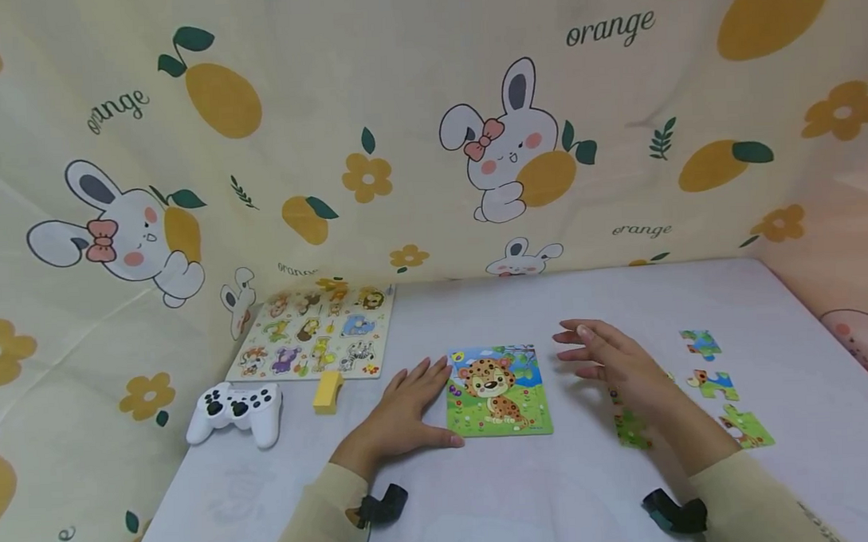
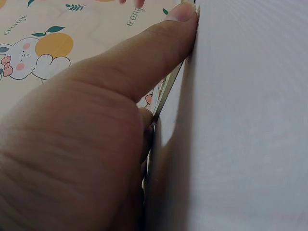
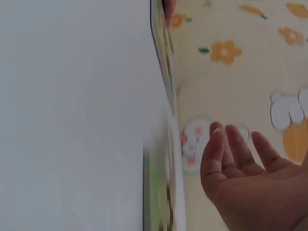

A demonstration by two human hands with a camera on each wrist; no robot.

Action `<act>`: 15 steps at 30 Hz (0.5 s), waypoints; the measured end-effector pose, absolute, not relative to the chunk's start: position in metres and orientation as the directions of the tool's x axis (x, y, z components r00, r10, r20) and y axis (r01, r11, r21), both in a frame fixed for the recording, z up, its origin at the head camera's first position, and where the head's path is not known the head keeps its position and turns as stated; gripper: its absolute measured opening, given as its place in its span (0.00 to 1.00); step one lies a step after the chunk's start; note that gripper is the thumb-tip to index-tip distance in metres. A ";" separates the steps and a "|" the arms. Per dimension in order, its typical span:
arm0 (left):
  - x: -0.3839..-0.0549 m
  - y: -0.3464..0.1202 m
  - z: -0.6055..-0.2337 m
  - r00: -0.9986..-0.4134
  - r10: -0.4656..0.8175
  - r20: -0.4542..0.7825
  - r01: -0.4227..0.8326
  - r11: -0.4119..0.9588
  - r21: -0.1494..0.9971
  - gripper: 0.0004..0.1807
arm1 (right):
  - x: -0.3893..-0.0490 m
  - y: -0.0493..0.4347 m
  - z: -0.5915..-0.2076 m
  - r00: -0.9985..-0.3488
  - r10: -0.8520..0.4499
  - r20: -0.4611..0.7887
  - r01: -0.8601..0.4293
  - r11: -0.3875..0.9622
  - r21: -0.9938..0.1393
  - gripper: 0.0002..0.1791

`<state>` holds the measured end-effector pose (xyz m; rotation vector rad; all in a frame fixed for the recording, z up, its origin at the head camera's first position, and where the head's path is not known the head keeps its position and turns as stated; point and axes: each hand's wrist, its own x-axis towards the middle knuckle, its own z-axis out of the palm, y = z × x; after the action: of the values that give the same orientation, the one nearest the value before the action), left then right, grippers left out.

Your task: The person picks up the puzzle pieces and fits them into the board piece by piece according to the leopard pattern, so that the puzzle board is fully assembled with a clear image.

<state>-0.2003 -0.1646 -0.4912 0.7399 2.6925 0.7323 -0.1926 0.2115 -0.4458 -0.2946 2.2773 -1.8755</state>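
A square leopard picture puzzle board (image 1: 497, 392) lies flat on the white table, its picture whole in the head view. My left hand (image 1: 410, 407) rests at its left side, fingers spread, with the thumb by the lower left corner. In the left wrist view the thumb of the left hand (image 2: 110, 96) stretches along the board's edge. My right hand (image 1: 624, 364) hovers to the right of the board, fingers loosely bent and holding nothing. The right wrist view shows that hand (image 3: 255, 187) raised off the table. Below it lie loose puzzle pieces (image 1: 632, 430), partly hidden by the hand and forearm.
Several more loose puzzle pieces (image 1: 716, 384) lie farther right. At the back left is an animal peg board (image 1: 314, 331), with a yellow block (image 1: 327, 393) just in front of it. A white game controller (image 1: 236, 413) sits at the left edge. A printed cloth (image 1: 414, 104) hangs behind.
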 end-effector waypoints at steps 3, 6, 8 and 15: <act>-0.201 -0.165 -0.492 -0.839 0.532 -0.112 0.404 0.748 0.526 0.67 | -0.191 0.233 -0.446 -0.964 -0.263 0.041 -0.082 0.150 -0.985 0.34; -0.201 -0.165 -0.493 -0.839 0.533 -0.107 0.410 0.750 0.519 0.67 | -0.188 0.257 -0.448 -0.952 -0.272 0.139 -0.160 0.060 -0.985 0.31; -0.201 -0.165 -0.493 -0.839 0.534 -0.104 0.414 0.750 0.516 0.67 | -0.189 0.272 -0.450 -0.940 -0.273 0.205 -0.203 -0.035 -0.979 0.30; -0.200 -0.166 -0.494 -0.841 0.528 -0.115 0.409 0.761 0.504 0.67 | -0.192 0.316 -0.455 -0.943 -0.200 0.266 -0.213 -0.250 -0.945 0.30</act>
<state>-0.2003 -0.1659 -0.4938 0.7341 2.7079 0.6895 -0.1922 0.3156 -0.4545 -0.5313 1.9297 -2.4328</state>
